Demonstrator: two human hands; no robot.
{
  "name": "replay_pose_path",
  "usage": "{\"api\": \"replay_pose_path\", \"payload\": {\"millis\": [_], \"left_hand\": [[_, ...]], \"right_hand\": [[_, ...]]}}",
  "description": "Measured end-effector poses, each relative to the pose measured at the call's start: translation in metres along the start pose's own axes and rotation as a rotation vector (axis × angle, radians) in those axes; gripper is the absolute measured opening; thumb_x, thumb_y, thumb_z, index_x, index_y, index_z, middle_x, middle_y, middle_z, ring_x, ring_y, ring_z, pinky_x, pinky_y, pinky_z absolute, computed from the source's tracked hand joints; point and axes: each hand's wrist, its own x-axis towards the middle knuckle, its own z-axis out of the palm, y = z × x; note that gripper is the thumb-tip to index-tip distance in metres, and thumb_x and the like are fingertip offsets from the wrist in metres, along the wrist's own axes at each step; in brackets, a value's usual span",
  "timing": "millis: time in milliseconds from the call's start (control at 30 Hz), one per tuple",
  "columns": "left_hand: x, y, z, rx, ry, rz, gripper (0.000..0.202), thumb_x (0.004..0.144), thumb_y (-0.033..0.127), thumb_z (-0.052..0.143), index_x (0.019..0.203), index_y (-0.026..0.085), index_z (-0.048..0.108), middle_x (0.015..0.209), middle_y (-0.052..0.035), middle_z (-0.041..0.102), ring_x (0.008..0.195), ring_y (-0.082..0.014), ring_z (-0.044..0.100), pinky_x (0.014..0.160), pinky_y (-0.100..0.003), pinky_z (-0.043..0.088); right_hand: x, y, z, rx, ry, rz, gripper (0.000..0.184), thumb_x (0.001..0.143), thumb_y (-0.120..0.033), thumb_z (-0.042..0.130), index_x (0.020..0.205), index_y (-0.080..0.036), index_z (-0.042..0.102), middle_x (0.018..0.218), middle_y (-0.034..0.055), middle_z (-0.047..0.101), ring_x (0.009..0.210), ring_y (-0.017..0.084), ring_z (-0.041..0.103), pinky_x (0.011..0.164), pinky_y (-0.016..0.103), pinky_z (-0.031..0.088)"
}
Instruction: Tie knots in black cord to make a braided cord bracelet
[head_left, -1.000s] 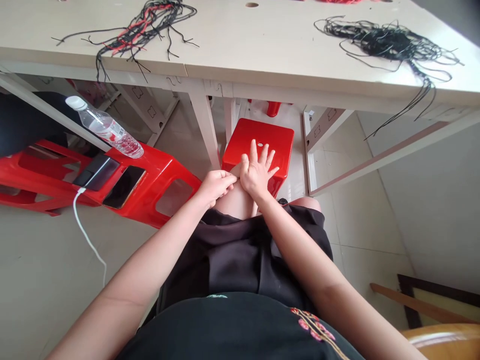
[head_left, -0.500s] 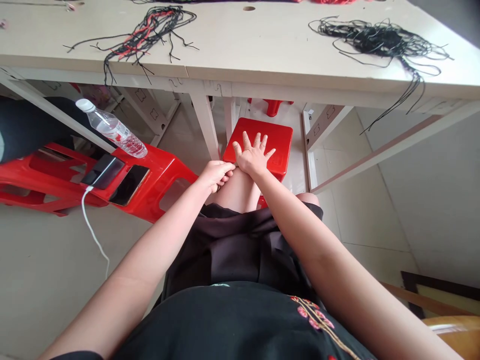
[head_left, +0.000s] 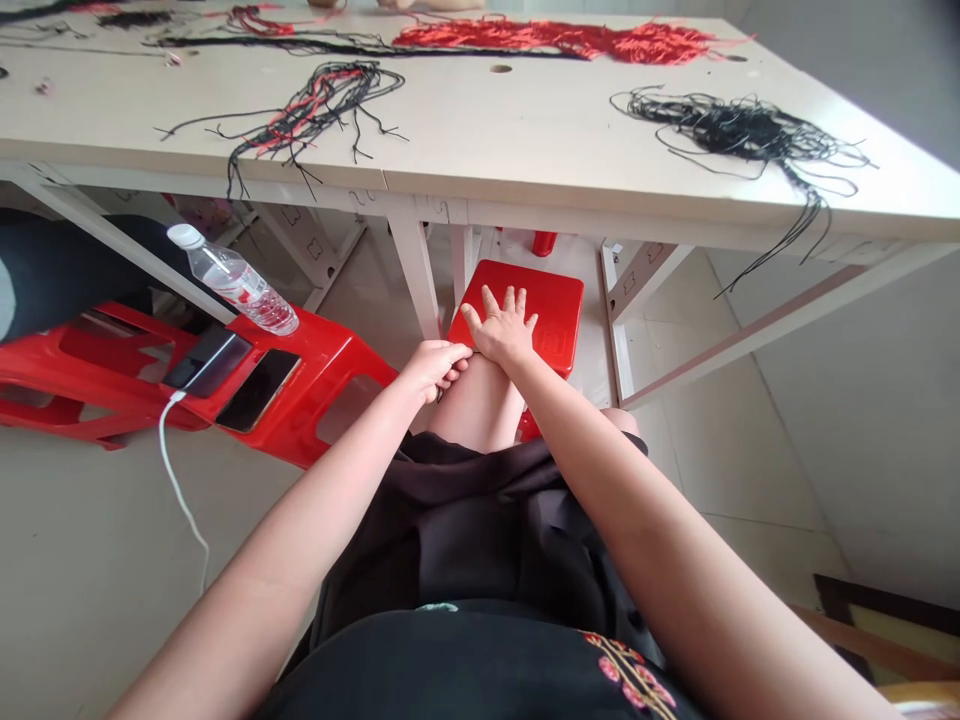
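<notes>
Fingers spread, my right hand (head_left: 502, 325) lies on my bare knee (head_left: 480, 400), its heel pressing against the leg. Close beside it on the left, my left hand (head_left: 435, 368) is closed in a pinch. A short bit of thin dark cord (head_left: 475, 352) shows between the left fingertips and the heel of the right hand. The rest of the cord is hidden by the hands. Beyond the knee stands a red plastic stool (head_left: 555, 310), and the right fingers appear over its seat.
On the white table (head_left: 465, 120) lie a black and red cord bundle (head_left: 315, 105), a black cord bundle (head_left: 750, 130) and red cords (head_left: 562, 38). At left, another red stool (head_left: 322, 350) carries a water bottle (head_left: 244, 285), a phone (head_left: 259, 390) and a dark device (head_left: 210, 352) with a white cable.
My view has tilted up, so more of the table top and the red cords show. Both hands keep nearly the same pose on the knee.
</notes>
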Motion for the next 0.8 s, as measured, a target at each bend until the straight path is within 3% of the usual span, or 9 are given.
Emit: {"api": "replay_pose_path", "payload": {"millis": [533, 800], "left_hand": [[-0.002, 0.003, -0.001, 0.020, -0.032, 0.022, 0.019, 0.059, 0.021, 0.065, 0.055, 0.016, 0.048, 0.049, 0.0043, 0.045, 0.036, -0.0026, 0.031, 0.034, -0.018, 0.014], [0.000, 0.003, -0.001, 0.064, -0.044, 0.057, 0.021, 0.063, 0.024, 0.065, 0.054, 0.015, 0.048, 0.051, 0.0039, 0.045, 0.037, -0.0028, 0.032, 0.034, -0.018, 0.016]], "right_hand": [[0.010, -0.001, 0.000, -0.008, 0.061, -0.028, 0.072, 0.087, -0.065, 0.020, 0.140, -0.017, 0.034, 0.150, 0.0167, 0.020, 0.140, 0.031, 0.006, 0.107, 0.058, 0.014], [0.016, -0.001, 0.001, -0.033, 0.164, -0.063, 0.065, 0.089, -0.060, 0.023, 0.125, -0.013, 0.050, 0.144, 0.0179, 0.033, 0.138, 0.032, 0.016, 0.102, 0.057, 0.025]]}}
